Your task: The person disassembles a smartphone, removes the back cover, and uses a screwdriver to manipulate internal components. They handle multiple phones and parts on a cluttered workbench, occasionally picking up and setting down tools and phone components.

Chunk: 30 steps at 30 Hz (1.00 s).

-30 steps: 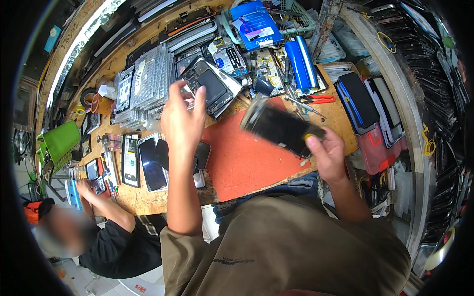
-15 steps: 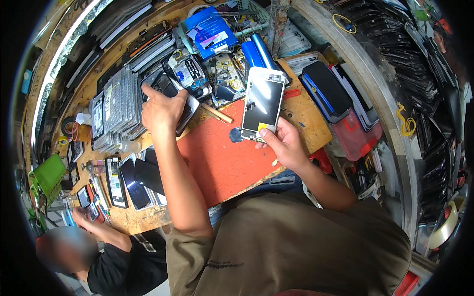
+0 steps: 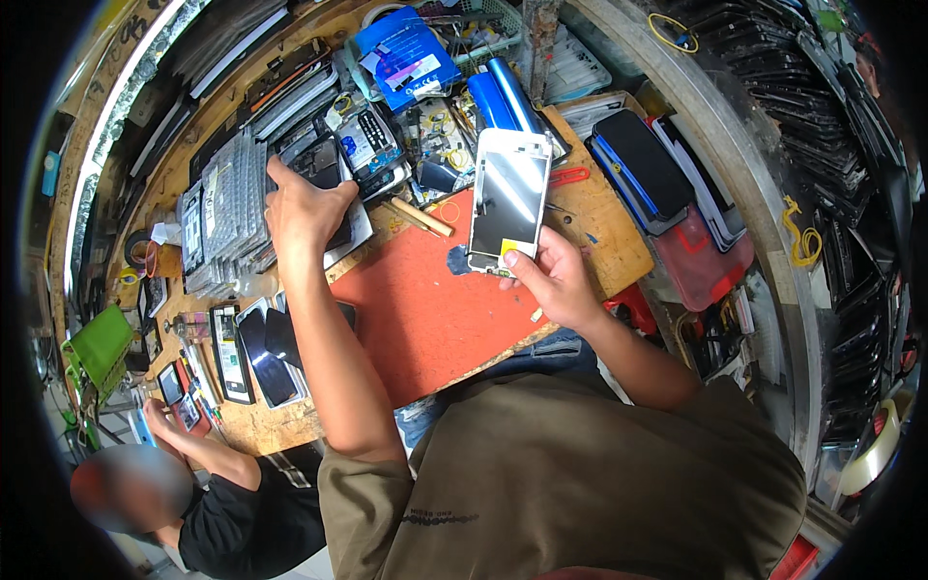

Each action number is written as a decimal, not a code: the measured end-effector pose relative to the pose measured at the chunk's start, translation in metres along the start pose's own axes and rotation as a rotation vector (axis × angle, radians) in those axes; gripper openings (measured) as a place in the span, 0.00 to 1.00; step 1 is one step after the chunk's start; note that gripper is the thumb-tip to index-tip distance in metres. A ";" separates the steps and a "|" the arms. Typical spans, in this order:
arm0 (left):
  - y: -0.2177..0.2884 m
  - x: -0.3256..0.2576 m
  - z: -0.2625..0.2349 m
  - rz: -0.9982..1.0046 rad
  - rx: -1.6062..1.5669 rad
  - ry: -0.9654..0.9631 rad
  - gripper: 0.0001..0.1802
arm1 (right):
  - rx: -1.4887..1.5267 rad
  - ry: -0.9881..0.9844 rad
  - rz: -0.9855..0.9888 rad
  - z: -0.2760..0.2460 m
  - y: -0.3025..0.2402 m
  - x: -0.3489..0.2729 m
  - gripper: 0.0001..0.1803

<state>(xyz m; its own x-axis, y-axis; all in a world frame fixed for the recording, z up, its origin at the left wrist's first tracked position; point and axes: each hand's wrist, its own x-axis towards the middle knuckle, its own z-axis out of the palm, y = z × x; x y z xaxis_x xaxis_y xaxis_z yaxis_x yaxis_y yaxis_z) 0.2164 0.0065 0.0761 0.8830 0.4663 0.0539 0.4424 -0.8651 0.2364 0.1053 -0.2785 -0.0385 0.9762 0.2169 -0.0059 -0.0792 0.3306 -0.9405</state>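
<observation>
My right hand [image 3: 561,280] holds a white-framed phone screen [image 3: 508,188] upright by its lower end. Its thumb lies across the front beside a yellow sticker, and light glares off the black glass. My left hand [image 3: 307,213] is over a stack of dark phone panels [image 3: 324,162] at the back of the bench, its thumb and index finger spanning the stack's sides. The palm hides part of these panels, and the other fingers are tucked out of sight. Between my arms lies a red mat [image 3: 416,309], with a wooden-handled tool [image 3: 421,217] at its far edge.
Bubble-wrapped panels [image 3: 227,208] stand left of my left hand. Opened phones [image 3: 372,145], a blue packet [image 3: 406,58] and blue rolls [image 3: 505,95] crowd the back. Dark phones [image 3: 638,159] sit at the right above a red case [image 3: 706,256]. At lower left a person [image 3: 232,493] handles a phone.
My left hand has shifted slightly left and toward me, and the panels under it have moved with it. The screen in my right hand has moved slightly left.
</observation>
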 end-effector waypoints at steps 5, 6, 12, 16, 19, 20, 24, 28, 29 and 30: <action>-0.009 0.001 0.003 0.205 0.101 0.164 0.65 | 0.002 -0.025 0.000 -0.001 -0.001 -0.001 0.13; -0.013 0.004 0.002 0.243 0.041 0.167 0.65 | 0.012 -0.031 -0.008 -0.001 0.000 -0.001 0.13; -0.032 0.021 0.002 0.296 -0.144 0.066 0.60 | 0.013 -0.028 -0.008 0.000 0.004 -0.001 0.12; -0.044 0.024 -0.007 0.331 -0.120 -0.085 0.54 | -0.012 -0.036 -0.005 -0.003 0.005 -0.001 0.11; -0.041 0.024 0.000 0.354 0.064 -0.091 0.55 | -0.062 -0.067 0.026 -0.006 0.006 -0.001 0.12; -0.040 0.026 0.001 0.363 0.034 -0.087 0.55 | -0.071 -0.068 0.038 -0.007 0.006 -0.001 0.13; -0.036 0.036 0.002 0.318 0.011 -0.119 0.59 | -0.042 -0.067 0.008 -0.007 0.007 -0.002 0.14; -0.032 0.038 0.003 0.268 0.090 -0.145 0.61 | -0.060 -0.053 -0.013 -0.006 0.008 -0.002 0.14; -0.033 0.039 0.002 0.265 0.051 -0.155 0.62 | -0.061 -0.057 -0.012 -0.006 0.008 -0.002 0.14; -0.033 0.038 0.001 0.269 0.024 -0.146 0.61 | -0.046 -0.069 -0.008 -0.006 0.007 -0.002 0.14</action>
<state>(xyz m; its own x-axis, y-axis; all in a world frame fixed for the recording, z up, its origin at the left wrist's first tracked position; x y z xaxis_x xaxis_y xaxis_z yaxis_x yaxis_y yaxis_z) 0.2359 0.0529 0.0694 0.9814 0.1896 -0.0291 0.1915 -0.9589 0.2094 0.1040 -0.2824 -0.0477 0.9603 0.2779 0.0240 -0.0603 0.2908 -0.9549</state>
